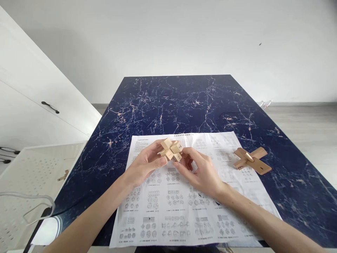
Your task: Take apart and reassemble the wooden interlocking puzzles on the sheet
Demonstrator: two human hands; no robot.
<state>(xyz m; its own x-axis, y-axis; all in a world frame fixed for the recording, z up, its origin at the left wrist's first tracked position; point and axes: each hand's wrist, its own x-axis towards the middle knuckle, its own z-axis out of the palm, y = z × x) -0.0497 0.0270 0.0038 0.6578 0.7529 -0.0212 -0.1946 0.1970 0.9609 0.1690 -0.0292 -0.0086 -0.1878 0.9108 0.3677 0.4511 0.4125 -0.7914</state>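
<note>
A pale wooden burr puzzle [170, 149] made of interlocking blocks is held just above the paper, with numbers marked on some block ends. My left hand [149, 160] grips it from the left, thumb along its lower side. From the right, the fingers of my right hand [198, 168] close on its lower right blocks. Beneath both hands lies a large printed instruction sheet [158, 228] with rows of small diagrams. Some fingertips are hidden behind the puzzle and the hands.
A second wooden puzzle [251, 161], cross-shaped, sits at the sheet's right edge. The dark blue marbled table [171, 105] stretches towards the wall. Left of it are a perforated white surface [31, 168] with a small wooden piece [63, 175], a cable [28, 194] and a white cabinet [39, 84].
</note>
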